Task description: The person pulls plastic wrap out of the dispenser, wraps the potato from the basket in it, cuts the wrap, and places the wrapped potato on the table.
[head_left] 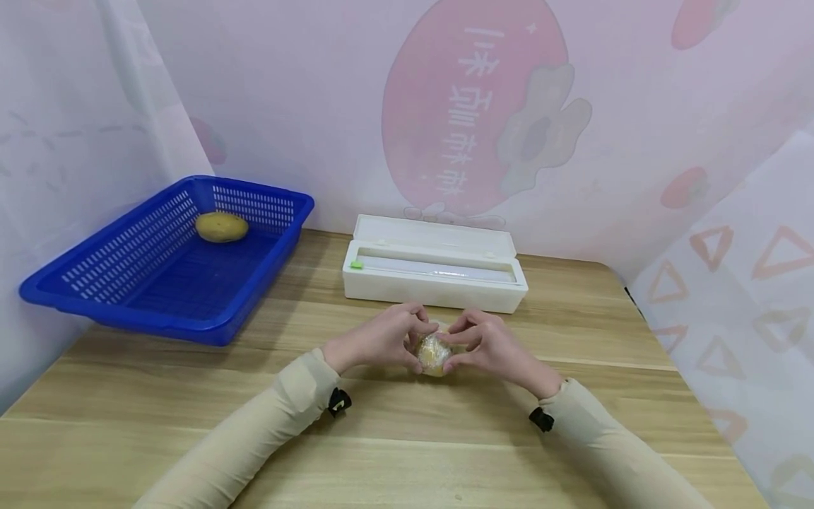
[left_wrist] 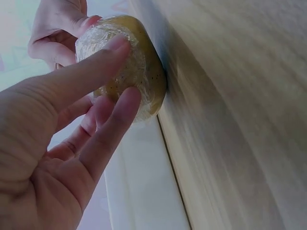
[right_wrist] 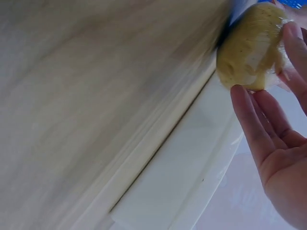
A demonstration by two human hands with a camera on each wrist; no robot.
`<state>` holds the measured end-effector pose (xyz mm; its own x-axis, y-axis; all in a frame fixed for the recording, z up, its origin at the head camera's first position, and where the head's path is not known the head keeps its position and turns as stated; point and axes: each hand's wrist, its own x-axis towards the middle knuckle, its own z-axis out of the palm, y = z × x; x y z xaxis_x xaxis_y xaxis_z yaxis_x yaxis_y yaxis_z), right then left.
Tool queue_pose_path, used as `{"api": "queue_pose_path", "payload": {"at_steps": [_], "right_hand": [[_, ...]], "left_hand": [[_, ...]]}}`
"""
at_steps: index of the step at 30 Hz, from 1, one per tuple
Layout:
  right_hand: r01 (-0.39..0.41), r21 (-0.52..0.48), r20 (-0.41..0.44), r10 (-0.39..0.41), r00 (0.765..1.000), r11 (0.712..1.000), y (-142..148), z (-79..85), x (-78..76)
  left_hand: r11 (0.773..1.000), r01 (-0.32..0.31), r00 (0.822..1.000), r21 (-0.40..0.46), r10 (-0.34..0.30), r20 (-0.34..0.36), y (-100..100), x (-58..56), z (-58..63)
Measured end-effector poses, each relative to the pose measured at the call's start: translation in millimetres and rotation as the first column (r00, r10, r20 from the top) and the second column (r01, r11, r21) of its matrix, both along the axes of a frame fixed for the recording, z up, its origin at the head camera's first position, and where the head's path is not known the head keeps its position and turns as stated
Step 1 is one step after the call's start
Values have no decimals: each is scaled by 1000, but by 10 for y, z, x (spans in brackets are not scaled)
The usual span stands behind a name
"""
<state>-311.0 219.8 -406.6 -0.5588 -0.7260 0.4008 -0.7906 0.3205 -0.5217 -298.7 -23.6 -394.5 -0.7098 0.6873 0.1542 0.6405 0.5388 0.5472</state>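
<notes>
While our left hand (head_left: pixel 376 341) and right hand (head_left: pixel 499 350) gripped the wrapped potato (head_left: pixel 434 356), we were probably sealing its cling film (left_wrist: pixel 97 39), which next needed pressing flat.

The yellow potato (right_wrist: pixel 249 48) wears clear film (right_wrist: pixel 283 55), crinkled along the side nearest the right hand (right_wrist: pixel 280 155). That hand lies below and to the right of the potato, its straight fingertips (right_wrist: pixel 241 96) touching the lower end, its thumb (right_wrist: pixel 293 36) pressed to the right side. Part of the left hand (right_wrist: pixel 298 15) shows at the potato's upper right, cut off by the edge. Left of the potato stretches the wooden tabletop (right_wrist: pixel 96 96), blurred in places; below and left runs a white box (right_wrist: pixel 177 158). Something blue (right_wrist: pixel 293 2) peeks out above the potato.
</notes>
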Motion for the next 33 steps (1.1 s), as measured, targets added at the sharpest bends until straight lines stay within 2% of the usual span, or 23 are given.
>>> {"api": "queue_pose_path", "payload": {"at_steps": [6, 9, 14, 17, 24, 33], "right_hand": [[-16, 28, -30, 16, 999, 999, 17, 5, -28], [-19, 40, -20, 20, 1000, 999, 23, 9, -24], [25, -14, 34, -24, 999, 1000, 16, -31, -13], [62, -50, 38, -60, 998, 997, -3, -47, -4], [102, -68, 23, -100, 995, 992, -38, -42, 29], [184, -83, -75, -191, 979, 979, -94, -32, 91]], "left_hand": [[1000, -7, 999, 20, 8, -52, 2, -37, -11], [1000, -11, 998, 23, 12, -64, -1, -39, -23], [999, 19, 996, 33, -16, -85, -10, -36, -34], [999, 26, 995, 24, -24, -93, -12, -40, -31], [999, 36, 997, -3, -36, -67, -16, -31, 6], [999, 41, 999, 19, -41, -28, -18, -20, 6]]}}
